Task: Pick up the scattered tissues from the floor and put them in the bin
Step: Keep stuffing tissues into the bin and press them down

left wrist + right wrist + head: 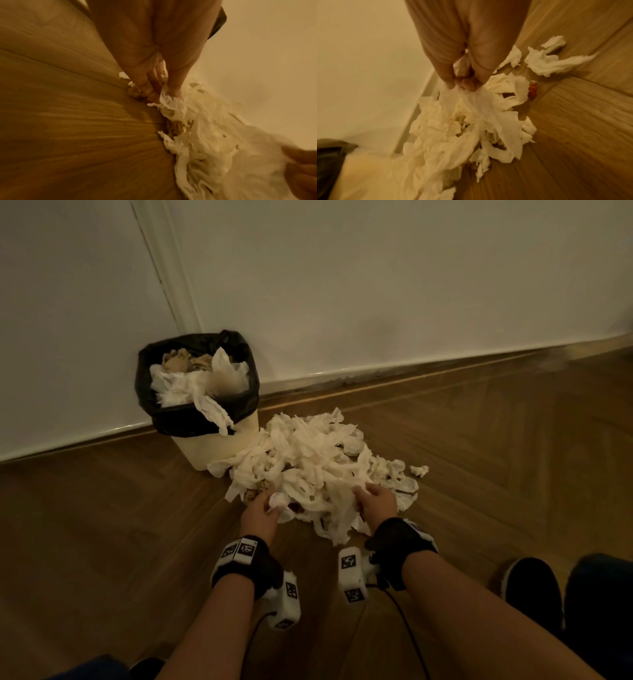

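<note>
A big heap of crumpled white tissues lies on the wooden floor, just right of a cream bin lined with a black bag. The bin is heaped with tissues, one hanging over its front rim. At the heap's near left edge, my left hand pinches a small tissue wad between thumb and fingers. My right hand grips a bunch of tissues at the heap's near right side, fingers curled into the paper.
A white wall with a skirting board runs behind the bin. A few loose tissues lie to the right of the heap. A small orange-brown scrap sits among them. My dark shoe stands at the lower right.
</note>
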### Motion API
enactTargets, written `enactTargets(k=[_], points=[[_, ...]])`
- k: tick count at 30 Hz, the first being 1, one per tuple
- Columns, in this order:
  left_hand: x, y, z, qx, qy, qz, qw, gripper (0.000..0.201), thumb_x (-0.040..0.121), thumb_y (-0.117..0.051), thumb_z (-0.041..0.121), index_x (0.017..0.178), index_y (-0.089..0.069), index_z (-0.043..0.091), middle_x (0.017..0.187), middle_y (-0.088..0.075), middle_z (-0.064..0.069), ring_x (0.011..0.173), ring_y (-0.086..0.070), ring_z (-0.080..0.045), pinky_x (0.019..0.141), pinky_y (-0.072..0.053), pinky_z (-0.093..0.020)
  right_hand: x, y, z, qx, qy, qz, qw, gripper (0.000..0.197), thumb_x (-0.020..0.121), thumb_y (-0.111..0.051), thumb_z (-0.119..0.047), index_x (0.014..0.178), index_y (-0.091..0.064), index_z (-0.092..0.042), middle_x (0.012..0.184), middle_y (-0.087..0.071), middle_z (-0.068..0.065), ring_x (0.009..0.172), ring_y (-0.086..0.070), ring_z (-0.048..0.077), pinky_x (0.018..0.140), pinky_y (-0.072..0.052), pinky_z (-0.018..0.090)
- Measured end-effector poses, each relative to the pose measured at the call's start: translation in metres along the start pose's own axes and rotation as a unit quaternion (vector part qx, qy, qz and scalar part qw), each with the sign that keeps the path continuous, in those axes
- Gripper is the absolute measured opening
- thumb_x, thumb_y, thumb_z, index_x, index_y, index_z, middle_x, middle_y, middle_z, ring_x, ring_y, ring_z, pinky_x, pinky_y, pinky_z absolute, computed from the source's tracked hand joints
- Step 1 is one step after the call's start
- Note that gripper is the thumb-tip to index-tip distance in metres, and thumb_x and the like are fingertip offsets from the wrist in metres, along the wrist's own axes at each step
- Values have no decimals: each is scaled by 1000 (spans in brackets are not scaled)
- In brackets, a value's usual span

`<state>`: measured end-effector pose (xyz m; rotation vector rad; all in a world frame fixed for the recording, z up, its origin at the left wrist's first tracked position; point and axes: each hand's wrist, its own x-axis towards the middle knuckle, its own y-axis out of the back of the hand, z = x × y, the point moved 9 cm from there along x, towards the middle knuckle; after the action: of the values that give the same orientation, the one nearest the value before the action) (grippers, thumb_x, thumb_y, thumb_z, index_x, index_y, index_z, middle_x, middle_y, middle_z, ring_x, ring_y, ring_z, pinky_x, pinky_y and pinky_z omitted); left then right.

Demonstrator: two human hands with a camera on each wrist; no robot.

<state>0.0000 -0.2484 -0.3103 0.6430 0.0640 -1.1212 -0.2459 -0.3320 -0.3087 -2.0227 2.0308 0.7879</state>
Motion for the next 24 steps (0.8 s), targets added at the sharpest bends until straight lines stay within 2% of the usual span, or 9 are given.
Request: enactTargets(k=[1, 3, 7, 10, 11, 15, 18, 20, 24], points=[[1, 2, 1, 14, -5, 0, 1000, 40, 92, -57, 12, 131, -53, 12, 134, -51, -11, 122, -49, -29, 99, -42, -36, 0, 3, 4, 13, -11, 1, 1000, 32, 91, -60, -15, 116, -60, 5, 73, -63, 5, 61, -55, 12, 52, -44, 19], [0, 9, 6, 20, -20, 14, 999, 32, 92, -56, 16, 124, -59, 11, 127, -57, -12, 117, -53, -29, 93, -43, -33, -2, 8, 11, 61, -38, 5, 997, 17, 89, -62, -9, 97, -66, 5, 67, -64, 5, 63, -57, 15, 58, -46, 21], [-7, 27, 19, -32, -40, 47, 998, 28, 91, -58, 18, 118, -63, 11, 112, -65, -9, 101, -60, -23, 86, -47, -25, -16, 13, 12, 224, -79, 2, 971, 44, 86, -61, 4, 128, -47, 9, 86, -65, 18, 73, -61, 22, 71, -51, 30], [-14, 43, 38, -50, -78, 72, 993, 20, 90, -60, 17, 108, -67, 13, 96, -66, 0, 79, -58, -8, 59, -43, -7, -27, 12, -8, 268, -65, -28, 961, 45, 88, -59, 1, 131, -46, 5, 92, -66, 11, 83, -63, 21, 76, -50, 32], [-16, 48, 45, -66, -88, 72, 991, 19, 89, -61, 17, 106, -68, 13, 93, -66, 1, 79, -59, -7, 57, -42, -6, -32, 13, -18, 267, -54, -39, 961, 40, 89, -59, -1, 128, -50, 3, 96, -67, 9, 89, -63, 21, 81, -49, 33], [-25, 73, 75, -129, -123, 63, 982, 14, 88, -62, 13, 100, -67, 19, 94, -67, 2, 89, -62, -11, 75, -48, -20, -49, 10, -56, 275, -8, -83, 958, 19, 87, -62, -6, 107, -62, -6, 101, -68, 6, 101, -61, 19, 91, -47, 37], [-32, 98, 97, -129, -160, 86, 975, 11, 86, -64, 15, 94, -66, 23, 92, -67, 4, 86, -61, -8, 75, -48, -21, -61, 2, -86, 318, 22, -135, 938, 9, 90, -57, -4, 93, -64, -8, 95, -69, 8, 96, -63, 18, 89, -48, 39], [-35, 113, 106, -139, -170, 100, 971, 10, 86, -64, 18, 96, -66, 21, 94, -66, 2, 88, -61, -10, 74, -49, -22, -67, -6, -104, 358, 33, -170, 917, 12, 92, -51, -3, 94, -63, -6, 92, -71, 10, 95, -65, 21, 89, -50, 42], [-40, 136, 121, -150, -197, 120, 961, 11, 87, -64, 17, 96, -65, 24, 90, -65, 10, 87, -60, -4, 65, -44, -10, -78, -22, -132, 412, 38, -222, 883, 16, 95, -45, -1, 93, -60, -3, 89, -73, 14, 88, -71, 23, 82, -56, 43]])
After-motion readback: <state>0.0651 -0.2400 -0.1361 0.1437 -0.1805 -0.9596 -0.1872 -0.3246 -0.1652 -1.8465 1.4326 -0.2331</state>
